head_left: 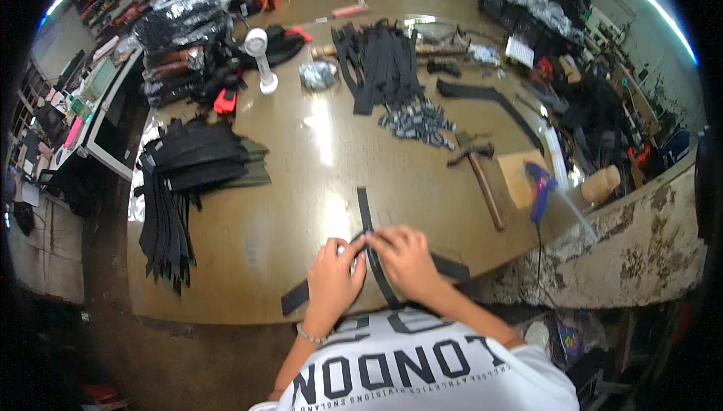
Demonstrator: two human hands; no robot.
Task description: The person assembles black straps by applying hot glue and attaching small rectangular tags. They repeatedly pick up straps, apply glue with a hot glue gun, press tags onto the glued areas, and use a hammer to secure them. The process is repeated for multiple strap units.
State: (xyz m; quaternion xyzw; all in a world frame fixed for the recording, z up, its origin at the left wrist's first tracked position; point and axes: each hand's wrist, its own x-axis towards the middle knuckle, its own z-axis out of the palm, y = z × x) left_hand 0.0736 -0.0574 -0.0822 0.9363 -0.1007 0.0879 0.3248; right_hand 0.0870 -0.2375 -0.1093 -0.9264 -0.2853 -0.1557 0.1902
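Note:
At the near edge of the table, my left hand (337, 277) and my right hand (405, 259) meet over black straps. The fingertips of both are pinched together where a narrow black strap (364, 206) runs away from me and back toward my shirt between the hands. A wider black strap (294, 299) sticks out beside my left wrist. Past my right wrist another wide black end (453, 267) shows; whether it belongs to the same piece is hidden under my hands. The exact spot between the fingertips is covered.
A hammer (486, 189) and a blue glue gun (540, 189) lie to the right. Small dark metal-looking pieces (418, 123) are heaped ahead, below a bundle of black straps (380, 65). Black strap stacks (197, 156) lie left; a white handheld fan (260, 61) stands behind.

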